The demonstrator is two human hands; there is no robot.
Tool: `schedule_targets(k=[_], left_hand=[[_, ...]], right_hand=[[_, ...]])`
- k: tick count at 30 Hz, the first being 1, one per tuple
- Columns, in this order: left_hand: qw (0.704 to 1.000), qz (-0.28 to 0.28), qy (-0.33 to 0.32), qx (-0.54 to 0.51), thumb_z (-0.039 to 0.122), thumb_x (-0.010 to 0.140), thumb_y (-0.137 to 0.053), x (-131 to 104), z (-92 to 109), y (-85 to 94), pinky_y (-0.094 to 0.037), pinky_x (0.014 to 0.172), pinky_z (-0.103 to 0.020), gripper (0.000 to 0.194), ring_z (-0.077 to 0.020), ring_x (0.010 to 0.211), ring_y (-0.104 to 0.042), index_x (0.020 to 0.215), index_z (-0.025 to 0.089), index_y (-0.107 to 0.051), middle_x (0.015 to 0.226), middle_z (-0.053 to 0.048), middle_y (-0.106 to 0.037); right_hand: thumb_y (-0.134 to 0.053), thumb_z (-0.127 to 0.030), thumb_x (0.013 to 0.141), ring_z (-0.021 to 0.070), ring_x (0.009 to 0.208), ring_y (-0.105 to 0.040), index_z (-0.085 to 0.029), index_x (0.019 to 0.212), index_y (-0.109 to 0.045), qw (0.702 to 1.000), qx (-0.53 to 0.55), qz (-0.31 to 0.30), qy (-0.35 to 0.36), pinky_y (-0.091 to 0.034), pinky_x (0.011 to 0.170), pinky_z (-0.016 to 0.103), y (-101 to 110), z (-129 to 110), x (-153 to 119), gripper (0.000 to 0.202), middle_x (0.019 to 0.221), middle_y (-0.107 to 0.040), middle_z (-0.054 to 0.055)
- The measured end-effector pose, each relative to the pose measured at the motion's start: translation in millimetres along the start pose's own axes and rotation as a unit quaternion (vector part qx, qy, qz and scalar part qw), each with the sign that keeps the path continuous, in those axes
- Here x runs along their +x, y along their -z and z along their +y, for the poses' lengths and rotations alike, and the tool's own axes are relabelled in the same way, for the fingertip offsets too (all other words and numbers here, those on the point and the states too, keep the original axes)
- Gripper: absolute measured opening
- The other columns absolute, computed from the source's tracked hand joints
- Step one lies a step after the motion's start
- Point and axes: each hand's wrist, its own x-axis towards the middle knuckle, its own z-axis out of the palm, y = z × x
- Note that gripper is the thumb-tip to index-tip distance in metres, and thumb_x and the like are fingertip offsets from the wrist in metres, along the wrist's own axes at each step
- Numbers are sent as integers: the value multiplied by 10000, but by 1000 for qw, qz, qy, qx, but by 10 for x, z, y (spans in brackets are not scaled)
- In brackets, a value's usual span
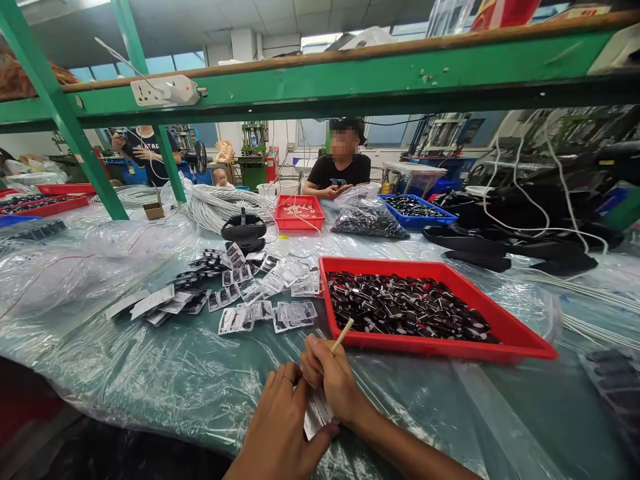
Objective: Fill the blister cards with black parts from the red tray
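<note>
My right hand is closed round a thin pale stick, whose upper end points up and right. Beneath both hands lies a small silvery-white card, partly hidden by the fingers. My left hand, with a ring on one finger, presses on the card's left side, its thumb along the lower edge. Beyond the hands, similar silvery cards lie in a spread, some with dark pieces. To the right, a red tray holds many small black pieces.
Plastic film covers the table. Farther back are a smaller red tray, a bag of dark parts, a blue tray and coiled white cable. A person sits opposite. A green shelf beam crosses above.
</note>
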Motion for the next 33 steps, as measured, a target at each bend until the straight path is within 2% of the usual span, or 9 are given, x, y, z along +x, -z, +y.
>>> schedule_targets(k=[5,9,12,14,18,22,26,29,33], left_hand=[[998,42,12,43,472,819,-648,-15,53,-87,-486,948,-582,586,-391,1130,-578,1283,124,-565,1210,-216,-612],[998,33,19,57,490,806,-656,-29,60,-92,-495,938,-545,538,-374,1118,-591,1245,184,-595,1200,-184,-622],[997,38,19,57,689,725,-663,-70,5,-58,-475,945,-573,798,-412,1148,-567,1318,171,-541,1241,-200,-603],[997,50,18,53,719,701,-666,-107,-44,-29,-456,957,-580,863,-423,1160,-555,1347,168,-511,1252,-198,-597],[999,39,28,3,551,796,-663,-144,-77,27,-472,930,-509,553,-336,1055,-603,1237,229,-576,1139,-122,-632],[997,16,62,-33,469,752,-734,-115,-14,76,-453,966,-520,481,-335,1065,-585,1149,224,-618,1125,-121,-617],[997,1,61,-44,435,763,-733,-105,21,100,-461,972,-513,491,-328,1076,-583,1182,207,-614,1126,-118,-624],[998,38,42,-17,453,748,-748,-124,4,57,-482,956,-496,540,-324,1056,-602,1206,203,-610,1118,-117,-640],[995,98,10,31,526,699,-770,-150,-78,-114,-505,936,-508,633,-329,1018,-632,1220,208,-607,1129,-121,-659]], right_hand=[[-612,-628,832,66,391,-216,-237,541,-328,991,-25,-38,-128,-158,407,269,6,-160,-158,564,424,-286,-96],[-636,-561,821,53,361,-167,-234,539,-333,977,15,-96,-191,-100,379,250,99,-260,-173,527,407,-274,-106],[-650,-555,815,48,363,-104,-230,524,-304,983,92,-68,-142,-69,383,247,141,-320,-117,557,400,-217,-116],[-664,-546,822,52,380,-110,-220,514,-291,986,141,-43,-71,-101,396,248,129,-318,-97,584,413,-199,-111],[-641,-543,856,69,403,-139,-215,516,-311,986,160,-41,-1,-147,422,265,48,-174,-114,576,433,-203,-96],[-612,-557,878,78,409,-160,-220,523,-329,992,123,-29,10,-155,437,284,-19,-2,-133,565,436,-225,-90],[-621,-576,861,78,410,-175,-224,510,-323,994,108,-11,23,-159,443,293,-67,42,-94,579,436,-239,-89],[-631,-596,840,77,405,-195,-231,500,-321,996,92,-18,11,-169,441,290,-96,25,-54,588,414,-252,-88],[-612,-691,810,69,400,-222,-234,526,-330,999,37,7,-20,-171,431,276,-113,53,-83,608,422,-286,-94]])
